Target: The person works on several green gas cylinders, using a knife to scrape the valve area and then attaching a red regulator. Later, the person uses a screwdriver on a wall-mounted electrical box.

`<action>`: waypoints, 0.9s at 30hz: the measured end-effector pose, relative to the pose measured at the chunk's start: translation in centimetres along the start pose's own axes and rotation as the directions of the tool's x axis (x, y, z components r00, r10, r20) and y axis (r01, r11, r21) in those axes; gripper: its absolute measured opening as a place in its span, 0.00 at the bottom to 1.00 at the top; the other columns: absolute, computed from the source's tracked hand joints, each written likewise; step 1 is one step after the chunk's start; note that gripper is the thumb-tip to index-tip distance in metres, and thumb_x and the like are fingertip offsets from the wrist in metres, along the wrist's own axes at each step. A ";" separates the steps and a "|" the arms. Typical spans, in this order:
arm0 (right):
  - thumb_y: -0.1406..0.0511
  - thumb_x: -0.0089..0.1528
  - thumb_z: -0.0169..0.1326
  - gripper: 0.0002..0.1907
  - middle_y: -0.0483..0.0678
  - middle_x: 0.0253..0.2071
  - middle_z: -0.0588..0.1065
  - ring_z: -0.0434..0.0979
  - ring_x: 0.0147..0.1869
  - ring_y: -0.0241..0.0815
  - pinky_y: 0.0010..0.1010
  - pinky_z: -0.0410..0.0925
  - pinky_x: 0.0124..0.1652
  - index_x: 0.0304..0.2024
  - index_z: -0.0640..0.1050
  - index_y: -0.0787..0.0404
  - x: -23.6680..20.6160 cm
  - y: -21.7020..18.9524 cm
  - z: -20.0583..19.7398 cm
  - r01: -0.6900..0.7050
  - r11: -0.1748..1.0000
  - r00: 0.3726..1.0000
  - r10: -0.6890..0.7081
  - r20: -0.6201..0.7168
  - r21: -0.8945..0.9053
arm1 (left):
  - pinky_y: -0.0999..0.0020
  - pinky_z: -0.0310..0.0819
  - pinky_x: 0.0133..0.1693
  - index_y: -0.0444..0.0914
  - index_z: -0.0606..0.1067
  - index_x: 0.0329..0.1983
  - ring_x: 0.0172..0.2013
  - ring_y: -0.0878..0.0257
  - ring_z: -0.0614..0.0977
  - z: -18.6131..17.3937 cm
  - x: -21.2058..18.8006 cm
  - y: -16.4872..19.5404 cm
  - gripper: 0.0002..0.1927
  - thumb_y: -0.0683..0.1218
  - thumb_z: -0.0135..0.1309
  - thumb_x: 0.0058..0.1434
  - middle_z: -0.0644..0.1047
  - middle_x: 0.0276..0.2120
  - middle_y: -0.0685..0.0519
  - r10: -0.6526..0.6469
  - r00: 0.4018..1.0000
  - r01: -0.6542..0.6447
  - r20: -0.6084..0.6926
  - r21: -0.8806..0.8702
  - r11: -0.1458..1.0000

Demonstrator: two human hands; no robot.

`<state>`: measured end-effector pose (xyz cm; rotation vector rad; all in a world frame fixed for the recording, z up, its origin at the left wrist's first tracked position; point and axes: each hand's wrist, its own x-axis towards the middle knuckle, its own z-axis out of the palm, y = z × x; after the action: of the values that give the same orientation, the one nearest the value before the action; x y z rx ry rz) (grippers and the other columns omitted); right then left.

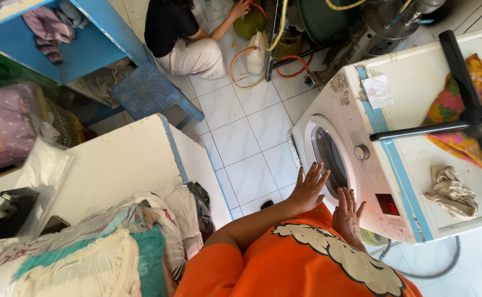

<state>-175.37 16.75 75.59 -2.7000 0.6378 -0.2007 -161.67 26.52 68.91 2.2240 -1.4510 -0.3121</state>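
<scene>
A white front-loading washing machine [417, 82] stands to the right, its round glass door [329, 157] facing the tiled floor. My left hand [308, 187] lies flat on the lower rim of that door, fingers spread and holding nothing. My right hand [348, 212] presses, fingers apart, against the machine's front panel just beside the door, near a small red display [387, 204]. A round knob [361, 152] sits above the door. My orange sleeves fill the bottom of the view.
A person in a black top [169, 25] crouches at the back by hoses [241, 60] and a green canister [250, 23]. A blue stool [147, 91], a white table [120, 159] with bagged clothes [87, 253], cloths [452, 190] and a black stand [472, 110] on the machine.
</scene>
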 end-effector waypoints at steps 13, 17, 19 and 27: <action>0.71 0.63 0.45 0.37 0.50 0.74 0.58 0.48 0.81 0.51 0.67 0.34 0.72 0.74 0.54 0.53 9.8 -1.1 0.9 0.175 0.985 0.972 -0.174 0.160 0.010 | 0.29 0.35 0.68 0.37 0.49 0.79 0.77 0.42 0.40 -0.7 2.7 -5.8 0.48 0.52 0.59 0.60 0.40 0.78 0.37 -0.232 0.973 0.231 -0.017 -0.057 0.971; 0.73 0.62 0.46 0.37 0.53 0.73 0.58 0.48 0.81 0.53 0.67 0.35 0.72 0.74 0.55 0.54 14.5 -0.4 0.4 0.208 0.977 0.963 -0.211 0.167 0.037 | 0.29 0.34 0.68 0.37 0.48 0.78 0.77 0.42 0.39 -2.4 6.6 -7.4 0.48 0.52 0.59 0.61 0.39 0.78 0.37 -0.264 0.965 0.262 -0.010 -0.077 0.962; 0.73 0.61 0.46 0.38 0.54 0.73 0.59 0.47 0.81 0.53 0.67 0.34 0.73 0.74 0.55 0.55 16.7 0.0 -0.1 0.195 0.980 0.965 -0.198 0.173 0.030 | 0.30 0.34 0.69 0.37 0.48 0.78 0.77 0.42 0.40 -3.2 8.4 -7.8 0.47 0.52 0.58 0.62 0.39 0.78 0.37 -0.235 0.972 0.233 -0.030 -0.058 0.971; 0.70 0.66 0.48 0.26 0.63 0.53 0.75 0.77 0.50 0.64 0.55 0.69 0.48 0.67 0.62 0.58 24.7 -2.2 -0.3 0.136 0.951 0.978 -0.174 0.117 0.276 | 0.31 0.32 0.69 0.37 0.49 0.79 0.77 0.43 0.39 -5.8 12.3 -11.5 0.46 0.53 0.56 0.63 0.39 0.78 0.38 -0.254 0.966 0.258 0.046 -0.132 0.957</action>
<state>-152.62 7.20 78.01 -2.4753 0.3297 -0.1253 -144.81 20.73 68.95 2.3028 -1.1170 -0.5140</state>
